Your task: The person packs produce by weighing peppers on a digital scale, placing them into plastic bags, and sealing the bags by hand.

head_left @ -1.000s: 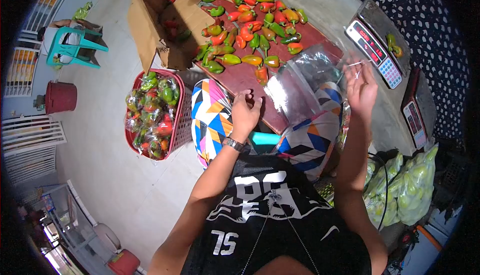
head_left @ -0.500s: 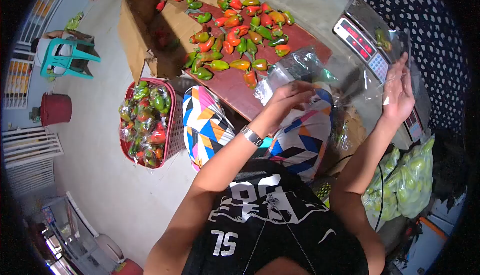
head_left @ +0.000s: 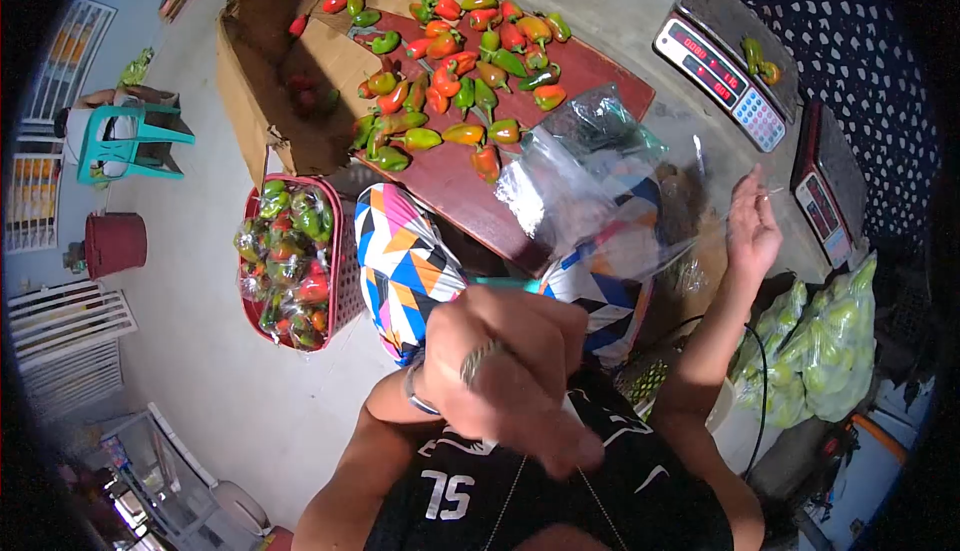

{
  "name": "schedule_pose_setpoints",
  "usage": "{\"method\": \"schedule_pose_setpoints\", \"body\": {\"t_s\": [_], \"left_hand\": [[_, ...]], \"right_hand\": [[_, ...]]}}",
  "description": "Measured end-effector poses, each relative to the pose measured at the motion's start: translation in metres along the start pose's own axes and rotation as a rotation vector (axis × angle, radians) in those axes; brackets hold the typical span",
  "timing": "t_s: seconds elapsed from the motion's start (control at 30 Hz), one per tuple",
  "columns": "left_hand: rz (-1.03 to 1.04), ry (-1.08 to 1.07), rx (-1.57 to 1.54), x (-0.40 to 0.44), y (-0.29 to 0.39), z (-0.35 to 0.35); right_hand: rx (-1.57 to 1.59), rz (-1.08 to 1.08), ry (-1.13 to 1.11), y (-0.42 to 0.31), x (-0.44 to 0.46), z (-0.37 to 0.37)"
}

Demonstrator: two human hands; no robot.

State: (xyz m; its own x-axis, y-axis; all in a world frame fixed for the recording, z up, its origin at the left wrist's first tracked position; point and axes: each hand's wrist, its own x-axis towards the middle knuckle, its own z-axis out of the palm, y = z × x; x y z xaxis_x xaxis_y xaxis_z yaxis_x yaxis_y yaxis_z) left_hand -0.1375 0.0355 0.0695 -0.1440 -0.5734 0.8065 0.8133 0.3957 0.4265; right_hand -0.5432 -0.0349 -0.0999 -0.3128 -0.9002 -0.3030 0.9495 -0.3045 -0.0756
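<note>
My left hand (head_left: 510, 366) is raised close to the camera over my black shirt, blurred, its fingers curled, with nothing visible in them. Out to the right, my right hand (head_left: 752, 226) is closed on the edge of a clear plastic bag (head_left: 640, 216), which stretches across my right knee. More clear bags (head_left: 592, 123) lie on the right part of the low red board (head_left: 455, 186). Red, green and orange peppers (head_left: 463, 96) are spread over the board and onto the opened cardboard box (head_left: 250, 81).
A pink basket (head_left: 345, 281) of bagged peppers stands left of my knees. At right are a lit scale (head_left: 720, 86) with green peppers (head_left: 760, 63), a second scale (head_left: 825, 216) and bags of green produce (head_left: 830, 336). A person sits beyond a teal chair (head_left: 125, 141).
My left hand has come off the board, passed near the bags and risen toward the camera. My right hand moved outward to the right, then back a little, with clear plastic now stretched toward it.
</note>
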Motion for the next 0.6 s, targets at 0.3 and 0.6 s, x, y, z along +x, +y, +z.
{"method": "schedule_pose_setpoints", "body": {"t_s": [0.3,0.6], "left_hand": [[-0.718,0.239,0.679,-0.031,0.021,-0.009],[-1.527,0.255,0.294,-0.199,-0.050,-0.058]], "right_hand": [[-1.004,-0.082,0.047,0.037,-0.030,-0.041],[-2.003,-0.348,-0.253,0.029,-0.033,-0.074]]}}
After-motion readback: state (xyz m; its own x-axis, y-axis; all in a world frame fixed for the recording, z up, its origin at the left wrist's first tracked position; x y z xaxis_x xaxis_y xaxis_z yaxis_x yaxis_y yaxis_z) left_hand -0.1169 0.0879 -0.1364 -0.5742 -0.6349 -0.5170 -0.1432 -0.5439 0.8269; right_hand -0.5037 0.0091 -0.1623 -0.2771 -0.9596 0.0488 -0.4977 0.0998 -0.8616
